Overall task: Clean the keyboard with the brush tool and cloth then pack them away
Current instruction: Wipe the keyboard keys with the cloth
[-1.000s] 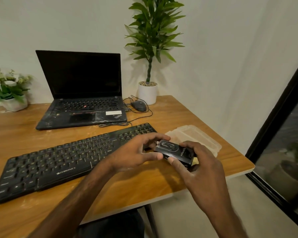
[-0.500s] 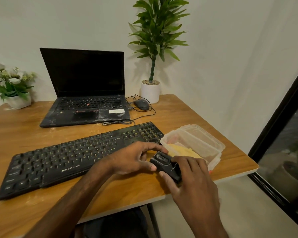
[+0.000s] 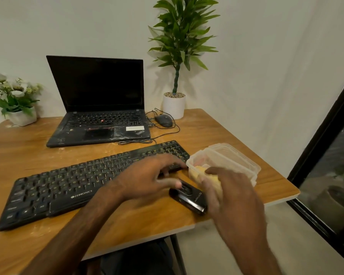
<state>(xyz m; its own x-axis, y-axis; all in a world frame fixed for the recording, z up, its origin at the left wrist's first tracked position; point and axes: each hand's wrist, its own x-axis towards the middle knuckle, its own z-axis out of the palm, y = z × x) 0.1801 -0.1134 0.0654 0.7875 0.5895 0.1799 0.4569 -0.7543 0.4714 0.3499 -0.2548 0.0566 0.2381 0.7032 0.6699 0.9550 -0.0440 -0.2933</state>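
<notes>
The black brush tool [image 3: 189, 199] lies flat on the wooden table [image 3: 127, 221], just in front of the right end of the black keyboard [image 3: 68, 181]. My left hand [image 3: 153, 175] hovers over the keyboard's right end, fingers spread, its thumb near the tool's far end and holding nothing. My right hand [image 3: 232, 195] grips the yellow cloth [image 3: 200, 171] at the near rim of the clear plastic container [image 3: 238, 161]. Part of the cloth is hidden under my fingers.
An open black laptop [image 3: 99, 108] stands behind the keyboard, with a wired mouse [image 3: 164, 120] and a tall potted plant [image 3: 174, 106] to its right. A small flower pot [image 3: 22, 116] sits at the back left. The table's right edge lies just beyond the container.
Both hands held the brush tool before. It now lies on the table, my left hand has let go, and my right hand has moved to the yellow cloth at the container.
</notes>
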